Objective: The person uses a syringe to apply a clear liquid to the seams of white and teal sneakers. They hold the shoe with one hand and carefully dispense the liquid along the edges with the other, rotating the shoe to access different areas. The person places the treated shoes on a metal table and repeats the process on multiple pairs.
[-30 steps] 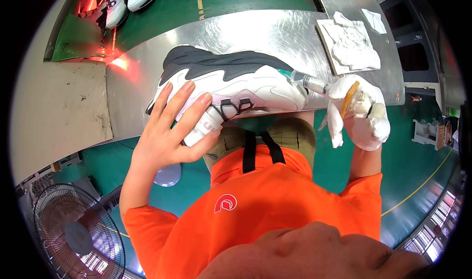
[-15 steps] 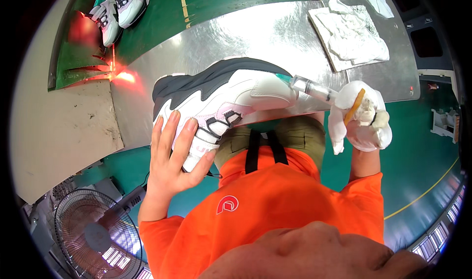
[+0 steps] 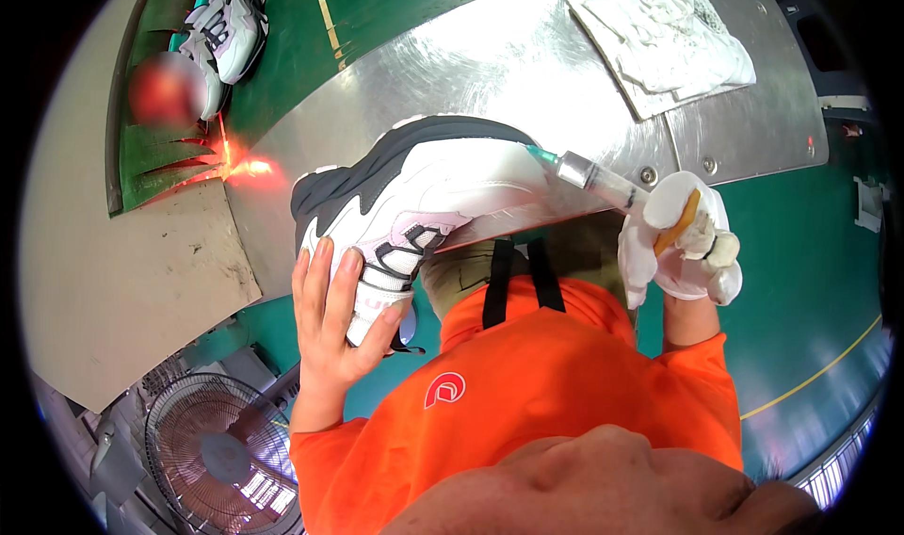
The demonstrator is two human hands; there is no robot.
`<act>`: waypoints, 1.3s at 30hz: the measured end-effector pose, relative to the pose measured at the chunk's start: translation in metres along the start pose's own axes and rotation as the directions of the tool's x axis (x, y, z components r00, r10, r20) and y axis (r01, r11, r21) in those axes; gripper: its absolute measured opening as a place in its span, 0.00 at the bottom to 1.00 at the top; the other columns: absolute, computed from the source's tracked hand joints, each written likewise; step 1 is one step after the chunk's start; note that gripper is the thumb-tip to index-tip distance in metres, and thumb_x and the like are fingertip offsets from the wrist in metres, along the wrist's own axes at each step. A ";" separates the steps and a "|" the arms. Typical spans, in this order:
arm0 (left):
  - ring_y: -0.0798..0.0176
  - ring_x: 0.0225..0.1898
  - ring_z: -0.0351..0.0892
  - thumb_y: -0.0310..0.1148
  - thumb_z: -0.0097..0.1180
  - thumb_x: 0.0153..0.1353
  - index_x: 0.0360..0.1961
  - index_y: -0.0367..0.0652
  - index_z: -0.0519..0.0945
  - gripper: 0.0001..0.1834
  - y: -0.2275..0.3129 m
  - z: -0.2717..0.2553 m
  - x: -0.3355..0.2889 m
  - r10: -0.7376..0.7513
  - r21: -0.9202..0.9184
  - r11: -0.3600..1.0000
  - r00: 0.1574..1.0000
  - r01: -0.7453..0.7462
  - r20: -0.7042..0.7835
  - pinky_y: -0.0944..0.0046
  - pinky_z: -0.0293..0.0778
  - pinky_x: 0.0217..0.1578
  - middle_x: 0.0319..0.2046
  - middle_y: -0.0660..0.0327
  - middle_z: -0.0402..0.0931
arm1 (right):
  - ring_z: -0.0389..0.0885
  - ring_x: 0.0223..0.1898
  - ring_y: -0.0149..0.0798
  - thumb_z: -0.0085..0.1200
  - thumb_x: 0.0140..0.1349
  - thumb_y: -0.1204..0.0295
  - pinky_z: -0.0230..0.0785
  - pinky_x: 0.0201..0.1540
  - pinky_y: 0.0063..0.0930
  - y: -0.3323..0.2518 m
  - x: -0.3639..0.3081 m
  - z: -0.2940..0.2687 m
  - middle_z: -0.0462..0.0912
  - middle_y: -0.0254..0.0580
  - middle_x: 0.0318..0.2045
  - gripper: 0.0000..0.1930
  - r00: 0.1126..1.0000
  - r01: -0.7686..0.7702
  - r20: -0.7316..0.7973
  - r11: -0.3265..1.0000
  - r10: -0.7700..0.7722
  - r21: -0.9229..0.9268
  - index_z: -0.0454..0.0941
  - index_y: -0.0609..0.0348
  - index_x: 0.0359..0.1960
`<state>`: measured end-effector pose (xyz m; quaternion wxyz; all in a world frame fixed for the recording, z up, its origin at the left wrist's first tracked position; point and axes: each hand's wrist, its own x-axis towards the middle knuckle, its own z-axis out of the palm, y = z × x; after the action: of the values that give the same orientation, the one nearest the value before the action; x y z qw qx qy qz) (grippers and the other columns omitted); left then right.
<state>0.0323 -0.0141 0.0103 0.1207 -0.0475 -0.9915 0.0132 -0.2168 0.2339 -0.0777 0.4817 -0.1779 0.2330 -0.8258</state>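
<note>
At the near edge of the metal table (image 3: 386, 111), white-and-black sneaker (image 3: 461, 172), sole side facing away, toe pointing right; resting or lifted, can't tell. Left hand (image 3: 334, 332) gripping it near the tongue, thumb and fingers on either side. Right hand (image 3: 680, 238), white-gloved, closed around syringe (image 3: 600, 180), green tip at the toe's sole edge; exact contact too small to tell. Orange-brown strip (image 3: 677, 225) at same glove. Beyond: crumpled white cloth (image 3: 664, 40) on table, more sneakers (image 3: 229, 40) upper left, fan (image 3: 224, 455) lower left.

The syringe (image 3: 603, 183) looks clear plastic, the bench (image 3: 490, 69) scratched, shiny metal.
</note>
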 end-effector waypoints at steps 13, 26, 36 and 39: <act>0.35 0.60 0.69 0.36 0.65 0.57 0.56 0.60 0.67 0.27 -0.002 0.007 -0.006 0.034 -0.002 0.999 0.999 -0.034 -0.041 0.34 0.64 0.57 0.60 0.44 0.67 | 0.80 0.17 0.48 0.72 0.39 0.52 0.77 0.23 0.33 0.021 -0.020 0.015 0.79 0.60 0.23 0.43 0.987 0.142 -0.079 0.990 -0.141 -0.003 0.67 0.79 0.47; 0.34 0.60 0.68 0.36 0.61 0.60 0.53 0.58 0.71 0.20 -0.001 0.014 -0.011 0.058 0.008 0.998 0.994 -0.058 -0.097 0.35 0.63 0.57 0.60 0.44 0.68 | 0.80 0.18 0.50 0.70 0.41 0.52 0.76 0.17 0.34 0.021 -0.031 0.039 0.79 0.61 0.24 0.44 0.971 0.145 -0.183 0.987 -0.154 -0.063 0.67 0.80 0.50; 0.35 0.61 0.67 0.36 0.58 0.62 0.52 0.58 0.72 0.17 -0.001 0.009 -0.007 0.042 -0.016 0.999 0.997 -0.043 -0.059 0.36 0.63 0.57 0.61 0.44 0.68 | 0.83 0.24 0.42 0.65 0.41 0.71 0.76 0.25 0.27 0.004 -0.027 0.089 0.80 0.51 0.25 0.31 0.942 0.030 -0.309 0.951 -0.129 -0.307 0.71 0.75 0.49; 0.36 0.61 0.67 0.33 0.60 0.58 0.50 0.57 0.73 0.19 -0.003 0.003 -0.001 0.031 -0.039 0.999 0.999 -0.033 -0.041 0.37 0.64 0.57 0.60 0.43 0.68 | 0.82 0.25 0.35 0.58 0.38 0.83 0.74 0.28 0.23 0.002 -0.026 0.100 0.80 0.45 0.27 0.26 0.939 -0.035 -0.315 0.869 -0.142 -0.494 0.74 0.70 0.46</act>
<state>0.0323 -0.0170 0.0074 0.1397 -0.0660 -0.9880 -0.0056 -0.1506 0.2346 0.0023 0.3494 -0.1554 0.5103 -0.7703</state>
